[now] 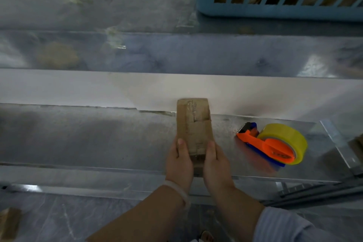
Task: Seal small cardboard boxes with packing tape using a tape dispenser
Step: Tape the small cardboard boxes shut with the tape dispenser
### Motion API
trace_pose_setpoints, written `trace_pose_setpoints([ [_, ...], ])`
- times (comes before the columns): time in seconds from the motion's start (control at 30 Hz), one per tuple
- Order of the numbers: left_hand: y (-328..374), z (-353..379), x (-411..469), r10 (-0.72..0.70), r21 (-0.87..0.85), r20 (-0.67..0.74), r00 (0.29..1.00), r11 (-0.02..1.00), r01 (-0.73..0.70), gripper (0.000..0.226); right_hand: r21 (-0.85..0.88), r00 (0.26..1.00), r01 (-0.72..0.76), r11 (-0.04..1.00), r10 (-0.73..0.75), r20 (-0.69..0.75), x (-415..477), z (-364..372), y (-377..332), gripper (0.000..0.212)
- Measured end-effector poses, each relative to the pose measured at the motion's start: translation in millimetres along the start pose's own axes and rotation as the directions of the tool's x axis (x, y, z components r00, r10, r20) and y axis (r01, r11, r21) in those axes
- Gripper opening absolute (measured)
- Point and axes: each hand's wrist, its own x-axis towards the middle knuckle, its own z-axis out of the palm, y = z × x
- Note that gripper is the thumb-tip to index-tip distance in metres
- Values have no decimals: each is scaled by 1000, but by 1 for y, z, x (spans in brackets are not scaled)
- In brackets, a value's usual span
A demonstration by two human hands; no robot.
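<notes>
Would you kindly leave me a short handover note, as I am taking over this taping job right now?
Left hand and right hand each grip the near end of the cardboard box, thumbs on top.
Tape dispenser, yellow roll loaded, lies untouched on the metal table right of the box.
Done: tape already shows on the box's far half.
Left: probably pick up the dispenser and tape the near seam, which looks bare.

A blue lattice-walled basket (275,9) stands beyond the grey metal bench (98,133).

Matt cardboard box (193,124), glossy metal shelf (98,133)
</notes>
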Motion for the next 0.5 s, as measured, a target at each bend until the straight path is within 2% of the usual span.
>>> trace_pose_setpoints([
  [0.1,-2,1,-7,-96,-79,48,994,992,100,42,33,999,-15,999,14,34,2,-11,-4,44],
  [0.17,-6,-7,-15,-126,-22,117,985,991,129,47,-12,997,41,999,-40,69,1,-24,-6,40],
  [0.23,-7,-18,-24,-21,21,155,988,1000,17,46,-47,994,86,995,-83,68,0,-42,-4,36],
  [0.3,2,-31,-23,199,179,138,970,958,-222,48,-55,991,103,993,-97,92,-1,-60,-5,27],
  [0.33,8,-39,-19,333,333,160,929,868,-368,48,-67,988,118,991,-111,109,0,-68,-6,23],
  [0.37,12,-47,-12,465,490,218,858,708,-509,49,-109,985,143,984,-130,113,3,-75,-9,23],
  [0.43,23,-57,5,630,674,378,678,315,-668,56,-155,976,183,971,-161,145,12,-84,-19,24],
  [0.47,30,-60,12,652,696,436,621,194,-692,58,-146,971,174,974,-145,193,18,-86,-26,23],
  [0.5,37,-62,17,664,695,453,595,154,-702,57,-162,963,171,972,-130,235,25,-88,-31,22],
])
